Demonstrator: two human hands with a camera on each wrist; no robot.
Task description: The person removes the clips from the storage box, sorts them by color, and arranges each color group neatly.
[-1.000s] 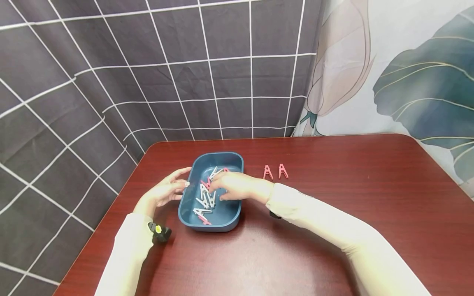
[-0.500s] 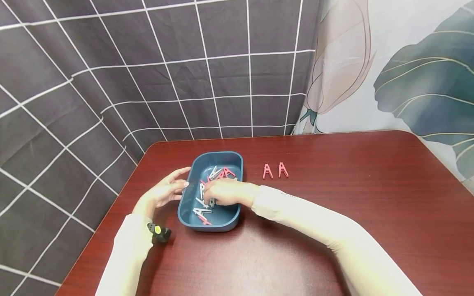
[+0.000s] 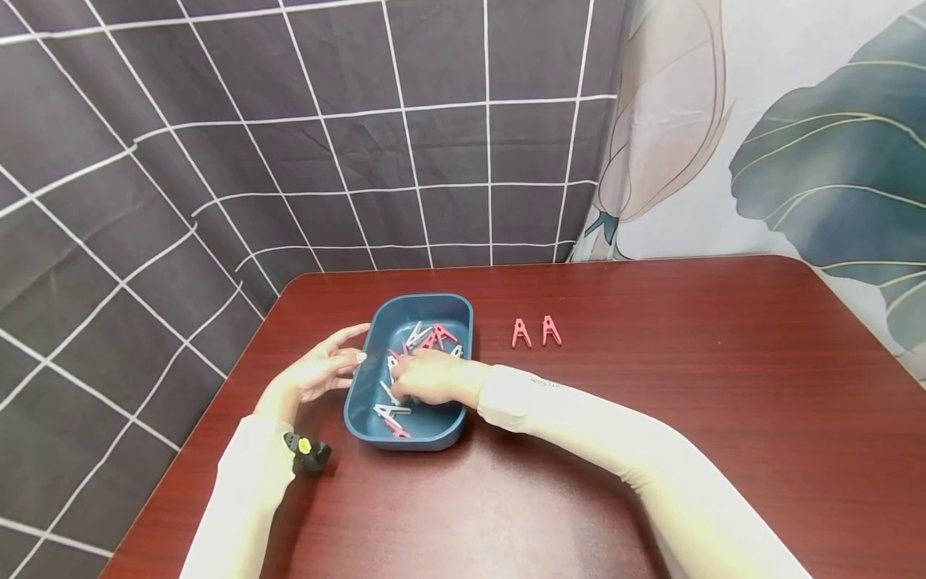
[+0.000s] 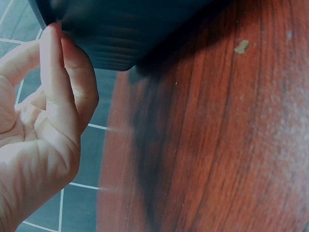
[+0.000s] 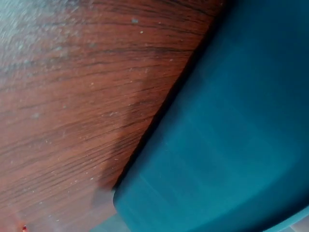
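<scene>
A blue plastic bin (image 3: 358, 426) sits on the table in the head view, with white clothespins (image 3: 391, 411) and pink clothespins (image 3: 443, 334) scattered inside. My left hand (image 3: 314, 374) is at the bin's left side, its fingers touching the wall near the rim. In the left wrist view, the left fingertips (image 4: 52, 38) meet the dark bin wall. My right hand (image 3: 434, 378) reaches over the right rim into the bin, fingers pointing down among the clothespins. Its fingertips are hidden, so I cannot tell whether they grip a clothespin. The right wrist view shows only the bin's outer wall (image 5: 217, 145) and the table.
Two pink clothespins, a left one (image 3: 521, 332) and a right one (image 3: 551, 330), lie on the red-brown wooden table (image 3: 687, 354) right of the bin. A dark gridded cloth (image 3: 448, 145) hangs behind and left; a leaf-patterned cloth (image 3: 673, 161) hangs at right.
My right hand has moved left and down into the bin, covering white clothespins and uncovering pink ones near the back. My left hand stays at the bin's side.
</scene>
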